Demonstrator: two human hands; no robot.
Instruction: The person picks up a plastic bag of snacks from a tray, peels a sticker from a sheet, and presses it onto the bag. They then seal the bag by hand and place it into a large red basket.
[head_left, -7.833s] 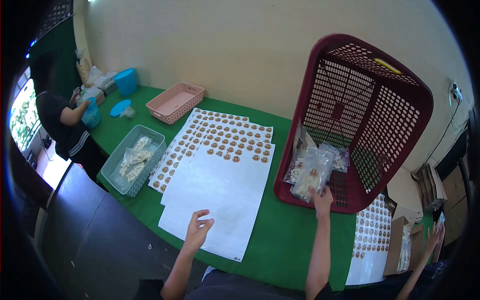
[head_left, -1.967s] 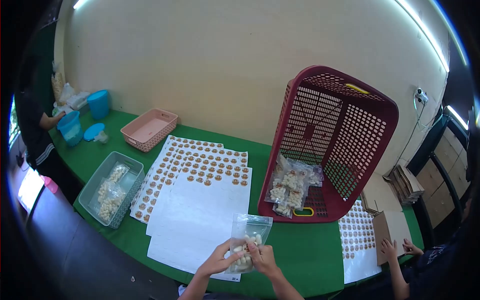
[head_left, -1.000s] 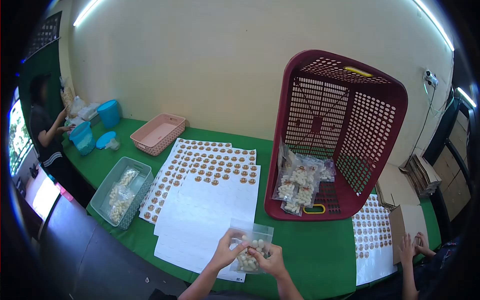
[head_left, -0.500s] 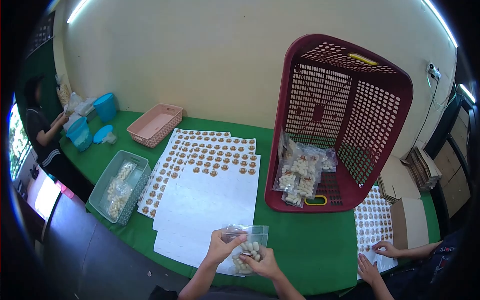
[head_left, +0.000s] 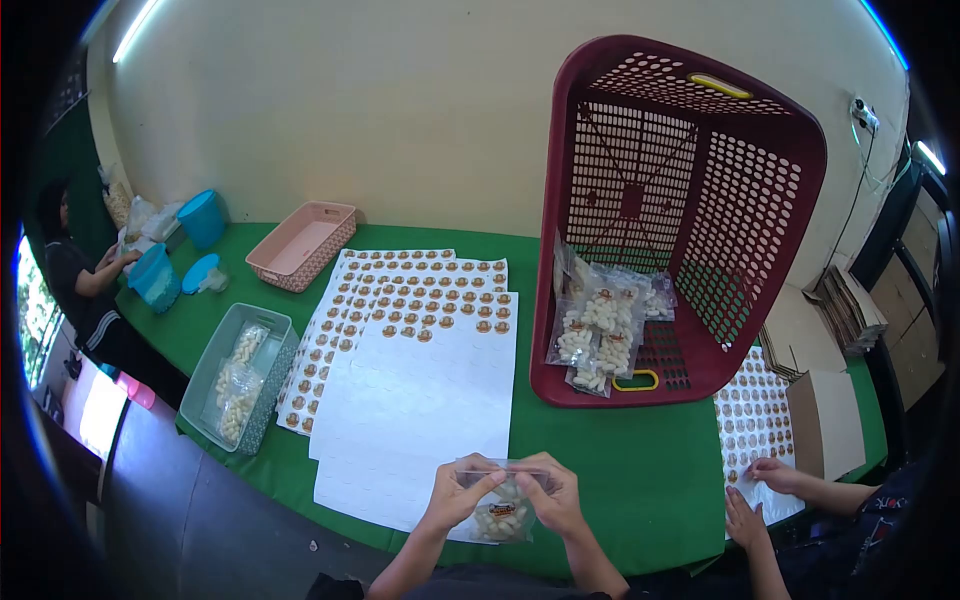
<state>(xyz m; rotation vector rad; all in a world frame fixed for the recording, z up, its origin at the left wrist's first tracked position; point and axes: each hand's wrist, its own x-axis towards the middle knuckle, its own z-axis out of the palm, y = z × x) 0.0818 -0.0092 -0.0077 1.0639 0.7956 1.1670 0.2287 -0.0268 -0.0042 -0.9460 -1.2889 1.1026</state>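
Observation:
A clear plastic bag (head_left: 503, 527) of pale, rounded pieces hangs upright at the table's front edge, an orange-brown sticker on its front. My left hand (head_left: 460, 494) pinches its top at the left, thumb in front. My right hand (head_left: 554, 494) grips the same top edge at the right, thumb pointing inward. Behind them lie overlapping white sticker sheets (head_left: 415, 400); round stickers fill the upper rows of the top one, and its lower part is bare. A maroon perforated basket (head_left: 735, 385) lies on its side at the right, with several filled bags (head_left: 605, 320) inside.
A green-grey basket (head_left: 268, 430) with filled bags and a pink basket (head_left: 300, 250) stand at left. Blue tubs (head_left: 203, 220) are farther back. At right, another person's hands (head_left: 765, 495) touch a sticker sheet (head_left: 752, 410) beside cardboard (head_left: 830, 425). A person (head_left: 85, 280) stands far left.
My right hand has moved from the bag's lower front up to its top right edge. The sticker on the bag now shows uncovered. My left hand stays at the top left.

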